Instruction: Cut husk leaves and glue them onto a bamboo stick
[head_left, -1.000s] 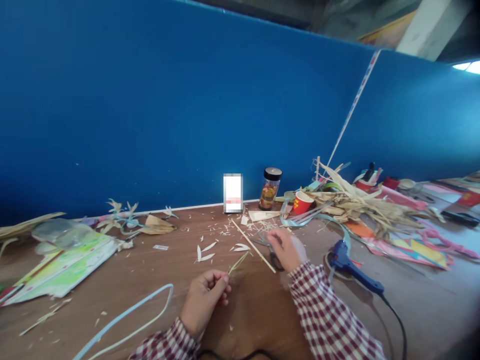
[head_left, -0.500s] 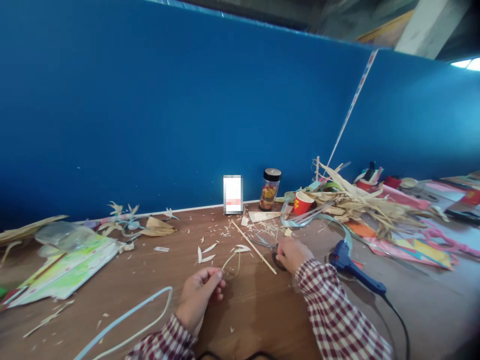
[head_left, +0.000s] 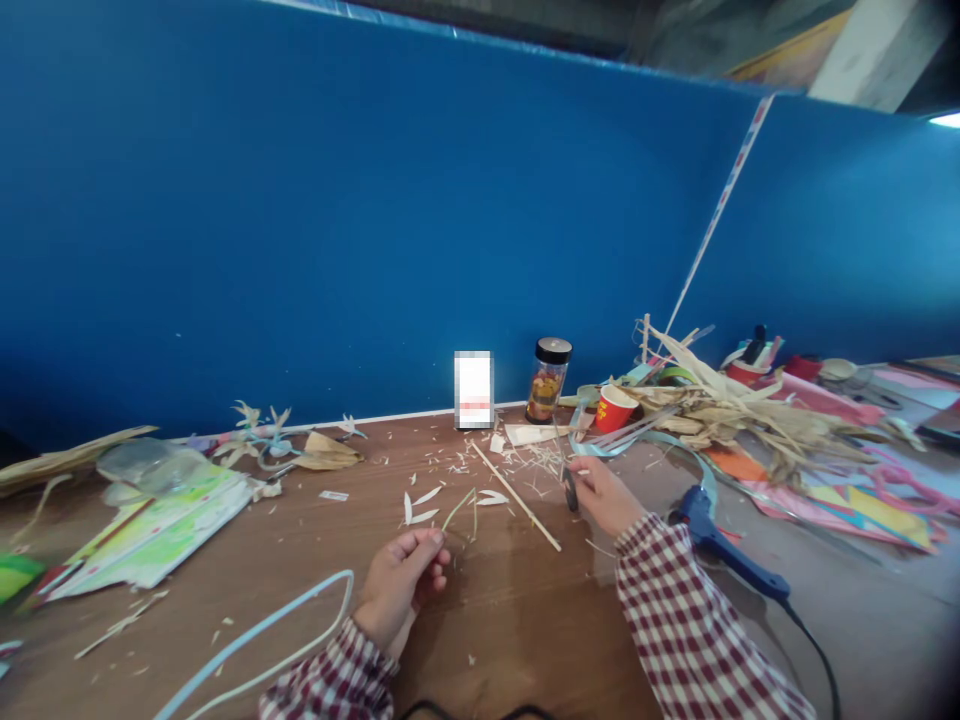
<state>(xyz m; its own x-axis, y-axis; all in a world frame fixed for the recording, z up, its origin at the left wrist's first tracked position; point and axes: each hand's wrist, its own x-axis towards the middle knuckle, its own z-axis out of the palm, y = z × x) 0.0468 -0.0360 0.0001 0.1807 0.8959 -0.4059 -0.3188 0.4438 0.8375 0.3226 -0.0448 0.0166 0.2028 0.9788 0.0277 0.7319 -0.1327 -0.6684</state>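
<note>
Between the thumb and fingers of my left hand (head_left: 405,580) is a thin pale-green strip (head_left: 454,512), bent over at its top with one end hanging down. My right hand (head_left: 604,495) is closed around the dark handle of scissors (head_left: 571,488), whose blades point up and away from me. Small white petal-shaped pieces (head_left: 426,496) lie just beyond my left hand, and another white piece (head_left: 491,497) lies behind the strip. A thin wooden stick (head_left: 517,498) rests on the table between my hands.
Scraps litter the brown table (head_left: 517,620). A blue glue gun (head_left: 731,550) lies right of my right arm. Behind stand a lidded jar (head_left: 547,385) and a red paper cup (head_left: 615,410), near piled dry husks (head_left: 720,400). A pale-blue loop (head_left: 259,630) lies at left.
My right hand has lifted the scissors off the table and turned their blades upward. The left hand keeps its pinch on the strip. The view has shifted slightly.
</note>
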